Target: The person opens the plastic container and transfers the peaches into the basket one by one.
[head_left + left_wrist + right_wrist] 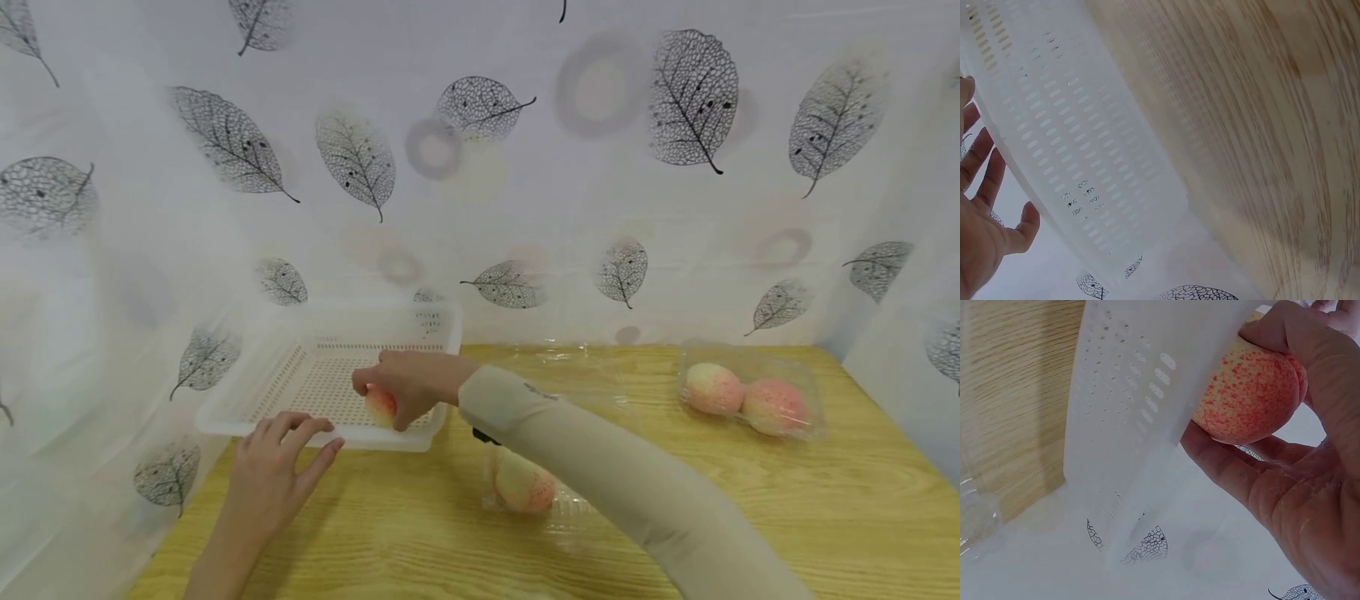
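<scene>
A red-and-yellow peach [381, 406] is gripped by my right hand [408, 383], over the near right part of a white plastic basket [315, 433]. The right wrist view shows the peach [1250, 394] between the thumb and fingers of that hand [1310, 494], beside the basket's perforated wall [1122, 394]. My left hand [273, 475] is at the basket's near left rim, fingers loosely bent and holding nothing. Seen from the left wrist, its fingers [988, 172] lie along the rim; whether they touch it I cannot tell.
An open clear plastic box [573, 508] with a peach [525, 483] stands in the middle, partly hidden by the right sleeve [600, 467]. Another clear box [813, 375] at right holds two peaches [776, 407]. Leaf-printed white sheeting [480, 208] hangs behind the wooden table [862, 517].
</scene>
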The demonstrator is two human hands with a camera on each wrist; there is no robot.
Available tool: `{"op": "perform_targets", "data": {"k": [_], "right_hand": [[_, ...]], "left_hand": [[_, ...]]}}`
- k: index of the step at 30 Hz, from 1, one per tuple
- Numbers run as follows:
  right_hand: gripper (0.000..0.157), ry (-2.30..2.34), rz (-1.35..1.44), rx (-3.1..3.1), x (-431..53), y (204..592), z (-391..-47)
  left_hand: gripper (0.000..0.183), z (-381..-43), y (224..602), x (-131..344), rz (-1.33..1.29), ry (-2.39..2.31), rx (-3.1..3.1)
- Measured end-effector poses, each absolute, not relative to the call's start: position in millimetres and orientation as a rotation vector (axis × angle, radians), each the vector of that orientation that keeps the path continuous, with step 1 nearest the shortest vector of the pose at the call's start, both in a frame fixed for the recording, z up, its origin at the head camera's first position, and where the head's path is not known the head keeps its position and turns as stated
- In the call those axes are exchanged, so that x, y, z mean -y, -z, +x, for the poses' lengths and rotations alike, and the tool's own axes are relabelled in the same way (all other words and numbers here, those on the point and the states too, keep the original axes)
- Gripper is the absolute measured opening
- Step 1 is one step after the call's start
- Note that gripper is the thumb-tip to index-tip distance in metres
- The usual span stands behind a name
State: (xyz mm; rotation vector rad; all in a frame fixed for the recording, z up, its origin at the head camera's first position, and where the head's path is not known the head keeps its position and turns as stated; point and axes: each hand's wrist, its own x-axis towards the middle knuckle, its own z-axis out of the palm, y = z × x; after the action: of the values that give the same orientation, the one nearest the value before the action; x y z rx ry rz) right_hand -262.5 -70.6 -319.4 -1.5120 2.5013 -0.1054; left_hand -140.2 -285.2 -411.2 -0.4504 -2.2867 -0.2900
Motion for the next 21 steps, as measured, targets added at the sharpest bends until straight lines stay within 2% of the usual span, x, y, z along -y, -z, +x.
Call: {"op": "perform_targets", "data": {"k": [2, 4, 9, 13, 17, 21], "right_hand": [[0.051, 0.087, -1.516, -2.490, 72.9, 319.4, -263.0], [0.051, 0.086, -1.519, -2.482, 74.5, 319.3, -263.8], [0.049, 0.101, -1.498, -2.481, 75.4, 321.5, -266.5], [0.049, 0.109, -1.445, -2.478, 75.1, 325.9, -268.0], [0.050, 0.095, -1.401, -2.474, 77.4, 328.8, -267.4], [0.046, 0.053, -1.344, -2.479, 80.9, 332.4, -265.3]], "left_hand": [[0.054, -140.1, 411.5, 285.4, -0.448, 0.290, 2.285], [0.057, -140.4, 411.9, 285.6, -0.446, 0.295, 2.287], [0.028, -140.8, 412.0, 285.1, -0.437, 0.309, 2.303], [0.032, -141.1, 412.2, 283.6, -0.443, 0.314, 2.300], [0.025, -140.9, 412.2, 283.3, -0.454, 0.322, 2.280], [0.051, -140.9, 412.7, 283.3, -0.438, 0.330, 2.267]]}}
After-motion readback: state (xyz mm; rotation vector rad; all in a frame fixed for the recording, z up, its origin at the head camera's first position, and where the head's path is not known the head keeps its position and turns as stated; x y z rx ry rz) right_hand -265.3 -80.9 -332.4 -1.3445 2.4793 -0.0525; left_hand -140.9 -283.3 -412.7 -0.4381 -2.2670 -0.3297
